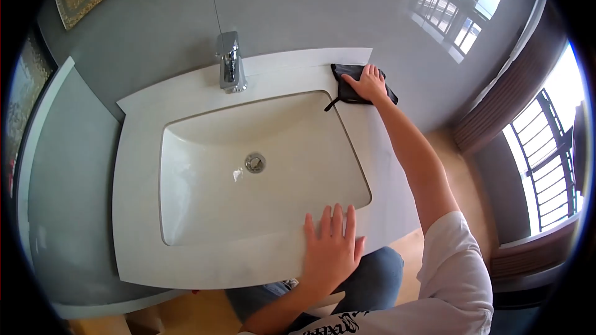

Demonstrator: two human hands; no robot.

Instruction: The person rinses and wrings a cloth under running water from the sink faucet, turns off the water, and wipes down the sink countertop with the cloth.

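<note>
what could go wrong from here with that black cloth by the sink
The black cloth lies at the back right corner of the countertop, so a push further right might carry it past the edge.
Its thin strap reaches over the rim of the basin; a pull toward the basin could drag the cloth in.
The right hand lies flat on it rather than gripping, so the cloth might bunch or slip.

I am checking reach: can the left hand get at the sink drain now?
Probably yes: the left hand is at the front of the counter, and nothing visible stands between it and the drain.
</note>
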